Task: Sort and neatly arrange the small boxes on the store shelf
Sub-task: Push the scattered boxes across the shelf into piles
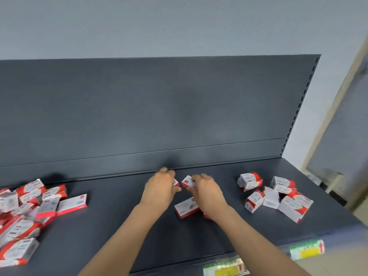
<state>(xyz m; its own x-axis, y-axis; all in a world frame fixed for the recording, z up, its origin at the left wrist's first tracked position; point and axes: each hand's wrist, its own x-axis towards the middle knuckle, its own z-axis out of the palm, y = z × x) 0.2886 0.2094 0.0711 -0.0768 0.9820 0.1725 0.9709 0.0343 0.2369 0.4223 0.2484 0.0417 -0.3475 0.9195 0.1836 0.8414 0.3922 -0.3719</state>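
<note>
Single head-worn view: looks forward, down onto shelf [85, 236] deck, back panel [139, 108] facing (wide-angle, close).

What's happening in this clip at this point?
A person is sorting small red-and-white boxes on a dark shelf. The left hand grips one box and the right hand pinches another box, mid-shelf near the back panel. A left heap and a right cluster lie jumbled; no neat row shows yet.

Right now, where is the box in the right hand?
Head view: the box is mid-shelf near the back panel, pinched by the right hand, just right of the left hand.
</note>
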